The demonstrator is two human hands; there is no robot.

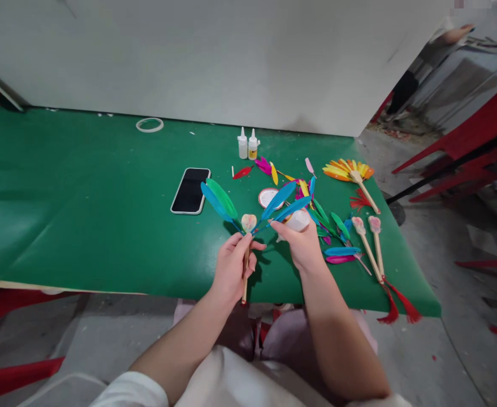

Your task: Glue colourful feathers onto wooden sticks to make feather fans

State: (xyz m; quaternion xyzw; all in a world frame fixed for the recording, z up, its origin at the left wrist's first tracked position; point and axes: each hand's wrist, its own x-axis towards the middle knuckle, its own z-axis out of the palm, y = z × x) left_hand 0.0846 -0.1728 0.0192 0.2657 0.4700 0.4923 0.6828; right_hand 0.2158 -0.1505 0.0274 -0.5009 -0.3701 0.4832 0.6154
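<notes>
- The left hand (233,265) is closed around a wooden stick (245,285), thumb and fingers pinching it just under its heart-shaped head (249,221).
- The stick's long axis runs nearly upright in the view, its bare lower end poking out below the fist toward the person's lap.
- The right hand (302,246) sits just to the right, its fingertips pinched on the quills of two blue feathers (282,202). A small white object (299,219) is tucked against its fingers; what it is I cannot tell.
- Those feathers fan up and to the right from the heart; a green feather (223,198) and another blue one (211,202) fan up and to the left.
- The quill ends meet at the heart, between the two hands, with the left hand nearer to it.
- All of this hovers above the green table (82,215).
- Loose feathers (327,223) lie right of the right hand, beside two tasselled sticks (373,249) and a yellow-orange fan (348,169).
- Farther back are a round lid (267,198), a phone (190,190) and two glue bottles (247,144).
</notes>
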